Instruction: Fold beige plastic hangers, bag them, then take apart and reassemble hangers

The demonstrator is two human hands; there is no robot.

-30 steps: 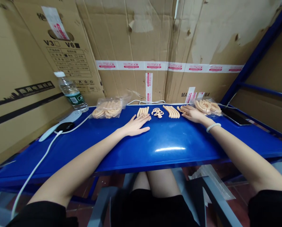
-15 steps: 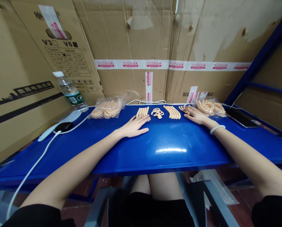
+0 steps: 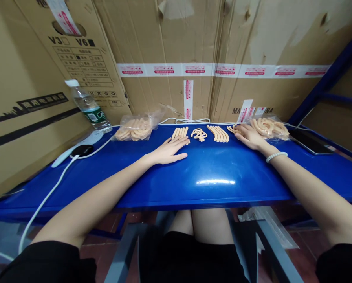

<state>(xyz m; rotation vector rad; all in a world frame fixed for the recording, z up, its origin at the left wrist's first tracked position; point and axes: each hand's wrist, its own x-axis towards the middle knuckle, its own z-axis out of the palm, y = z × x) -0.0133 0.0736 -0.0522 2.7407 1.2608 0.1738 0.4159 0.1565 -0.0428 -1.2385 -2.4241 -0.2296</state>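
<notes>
My left hand (image 3: 170, 151) lies flat with its fingers stretched over the near ends of a row of straight beige strips (image 3: 180, 132). To the right of it is a small heap of curled beige pieces (image 3: 199, 134). Farther right, several curved beige strips (image 3: 218, 133) lie side by side. My right hand (image 3: 249, 136) rests at the right end, fingers extended over more curved beige pieces (image 3: 231, 129), which it partly hides. Neither hand grips anything that I can see.
Clear bags of beige pieces stand left (image 3: 134, 127) and right (image 3: 270, 127) on the blue table (image 3: 164, 184). A water bottle (image 3: 90, 108), a light-blue comb-like item (image 3: 89, 139), a black puck with a cable (image 3: 82, 150) and a phone (image 3: 310, 141) lie around. Cardboard (image 3: 164, 94) walls the back.
The camera view has tilted slightly downward and shifted, so the scene sits a little higher. Both hands stay over the same beige pieces, with hardly any movement.
</notes>
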